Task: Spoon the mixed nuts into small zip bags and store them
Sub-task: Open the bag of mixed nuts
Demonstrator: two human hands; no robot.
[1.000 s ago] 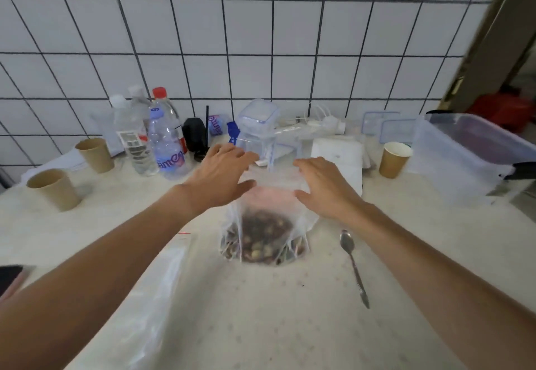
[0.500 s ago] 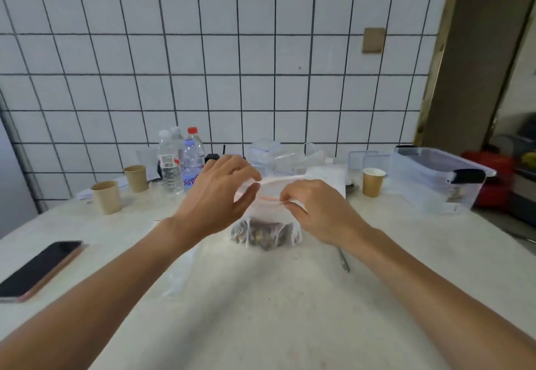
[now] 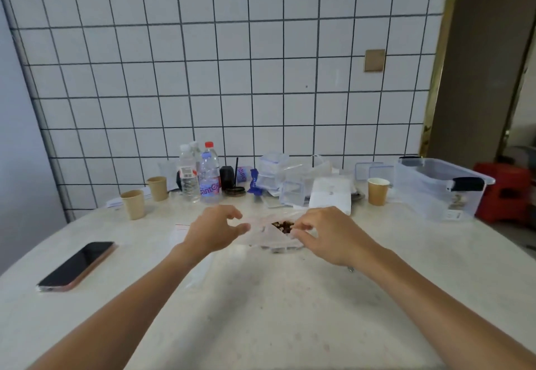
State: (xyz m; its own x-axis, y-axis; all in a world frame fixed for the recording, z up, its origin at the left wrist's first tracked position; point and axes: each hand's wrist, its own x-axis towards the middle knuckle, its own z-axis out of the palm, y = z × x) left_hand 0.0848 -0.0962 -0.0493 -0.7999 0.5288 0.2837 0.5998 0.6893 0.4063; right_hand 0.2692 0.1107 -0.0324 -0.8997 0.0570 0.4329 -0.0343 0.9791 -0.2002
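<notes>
The zip bag [image 3: 271,232] of mixed nuts [image 3: 282,226] sits on the table [image 3: 275,311], near its middle, between both hands. The left hand [image 3: 214,232] pinches the bag's left upper edge between thumb and curled fingers. The right hand [image 3: 327,234] pinches the right upper edge the same way; the bag mouth between them shows the nuts. An empty clear bag [image 3: 181,229] lies flat just left of the zip bag, partly hidden by the left hand. A phone [image 3: 77,266] lies face up, well left of the zip bag. Behind the zip bag stand water bottles [image 3: 200,178], paper cups [image 3: 133,204] and small clear boxes [image 3: 272,173]. A large clear storage tub [image 3: 441,188] stands to the far right of the zip bag.
</notes>
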